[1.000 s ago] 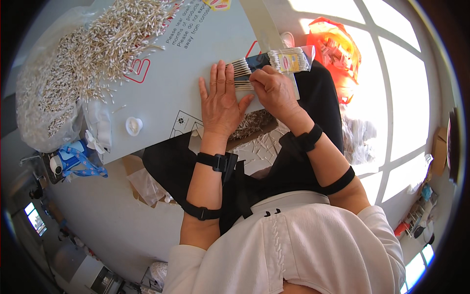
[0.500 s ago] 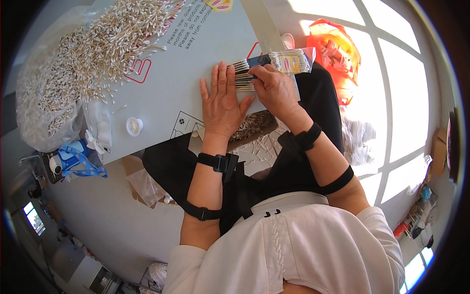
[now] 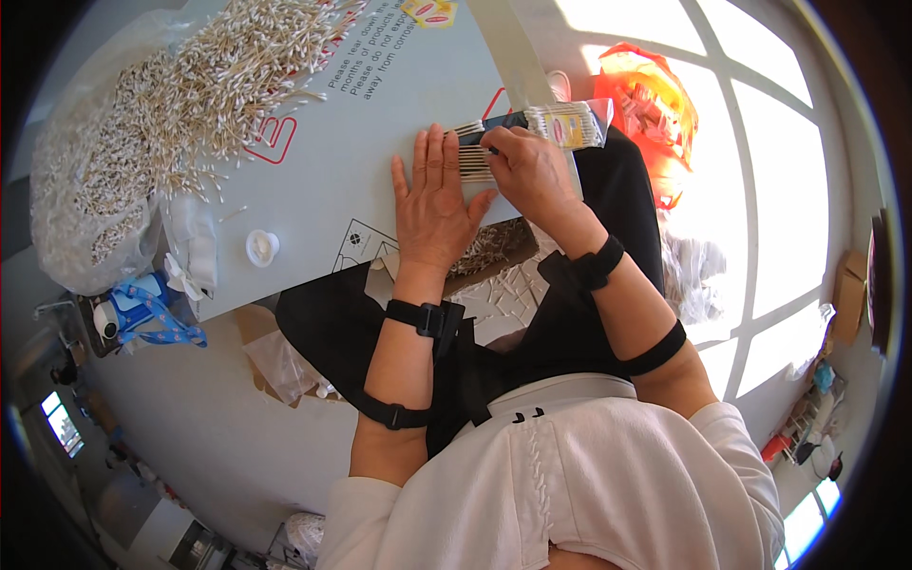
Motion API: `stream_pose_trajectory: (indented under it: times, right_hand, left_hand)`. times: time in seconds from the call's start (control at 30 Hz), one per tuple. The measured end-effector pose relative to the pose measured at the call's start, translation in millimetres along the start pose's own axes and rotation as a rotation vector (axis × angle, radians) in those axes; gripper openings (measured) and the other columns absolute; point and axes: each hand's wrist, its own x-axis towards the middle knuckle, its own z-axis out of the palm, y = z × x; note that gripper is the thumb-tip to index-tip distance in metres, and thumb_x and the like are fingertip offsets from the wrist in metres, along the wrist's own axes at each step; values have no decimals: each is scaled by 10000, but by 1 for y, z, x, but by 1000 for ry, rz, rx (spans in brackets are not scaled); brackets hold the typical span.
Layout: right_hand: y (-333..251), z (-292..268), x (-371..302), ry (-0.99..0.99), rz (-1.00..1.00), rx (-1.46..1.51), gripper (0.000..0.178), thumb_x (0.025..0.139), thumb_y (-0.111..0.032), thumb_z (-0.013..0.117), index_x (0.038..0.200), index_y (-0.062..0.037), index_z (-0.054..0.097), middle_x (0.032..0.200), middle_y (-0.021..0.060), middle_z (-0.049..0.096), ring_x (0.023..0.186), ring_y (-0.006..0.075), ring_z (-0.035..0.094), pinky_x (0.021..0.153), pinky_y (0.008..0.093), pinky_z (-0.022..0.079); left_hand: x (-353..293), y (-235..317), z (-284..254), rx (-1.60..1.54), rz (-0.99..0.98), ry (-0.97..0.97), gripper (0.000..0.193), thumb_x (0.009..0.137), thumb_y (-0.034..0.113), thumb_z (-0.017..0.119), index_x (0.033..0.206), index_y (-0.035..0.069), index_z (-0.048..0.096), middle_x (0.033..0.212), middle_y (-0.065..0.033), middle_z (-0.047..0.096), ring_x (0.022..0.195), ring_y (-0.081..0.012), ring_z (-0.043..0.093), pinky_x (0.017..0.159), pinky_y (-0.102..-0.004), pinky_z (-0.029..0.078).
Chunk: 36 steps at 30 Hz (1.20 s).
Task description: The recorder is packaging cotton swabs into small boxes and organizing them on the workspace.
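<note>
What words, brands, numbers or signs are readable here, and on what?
Wording withheld; places only.
Grey table: black printed lines, readable in part.
Same table: red outlined sign; black-lined sign by near edge.
Swab pack: yellow label, print too small to read.
Second yellow label, top of picture: too small to read.

At the upper centre of the frame, the left hand (image 3: 437, 204) lies flat with fingers extended over the left ends of a row of cotton swabs (image 3: 475, 163), while the right hand (image 3: 535, 174) curls at their right ends, its fingertips hidden. A clear packet (image 3: 570, 125) sits just above it; a swab heap (image 3: 218, 85) fills the upper left, a small white tub (image 3: 262, 248) below.
</note>
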Motion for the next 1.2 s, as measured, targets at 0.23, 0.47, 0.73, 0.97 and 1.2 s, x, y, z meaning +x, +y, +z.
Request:
stream_pose_trajectory:
  times: [0.23, 0.47, 0.73, 0.97, 1.2]
  right_hand:
    - [-3, -16, -1, -11, -163, -39, 513, 683, -125, 751, 1170, -81, 598, 1062, 103, 567, 1017, 308, 569, 817, 421, 495]
    - [9, -15, 11, -64, -319, -263, 606, 642, -191, 813, 1197, -89, 590, 1175, 63, 516, 1124, 272, 482, 910, 422, 434]
    - [20, -18, 12, -109, -406, -301, 514, 744, -228, 747, 1226, -154, 587, 1262, 45, 505, 1168, 241, 470, 960, 409, 371]
    - [80, -31, -7, 34, -101, -445, 562, 964, -457, 461, 1477, -267, 333, 1549, 126, 245, 1451, 319, 171, 1159, 532, 102]
    - [83, -29, -5, 8, -110, -274, 546, 970, -444, 456, 1472, -257, 347, 1537, 133, 268, 1439, 327, 200, 1164, 500, 116]
  left_hand:
    - [-1, 0, -1, -20, -8, -6, 825, 863, 506, 597, 1466, 31, 296, 1547, -123, 271, 1446, -267, 220, 1159, -541, 141]
    - [-1, 0, -5, -50, 9, -23, 818, 872, 488, 595, 1469, 18, 293, 1545, -142, 272, 1449, -276, 214, 1159, -541, 134]
    - [2, 3, -2, -44, -24, -50, 794, 893, 434, 588, 1479, 5, 265, 1555, -165, 242, 1457, -295, 188, 1162, -538, 113]
    - [4, 8, -2, -62, -33, -51, 784, 906, 404, 580, 1489, 7, 237, 1562, -170, 221, 1460, -313, 169, 1166, -529, 106]
    - [18, 30, 10, -54, -8, -56, 791, 913, 433, 558, 1497, 19, 222, 1565, -172, 209, 1461, -317, 166, 1169, -516, 111]
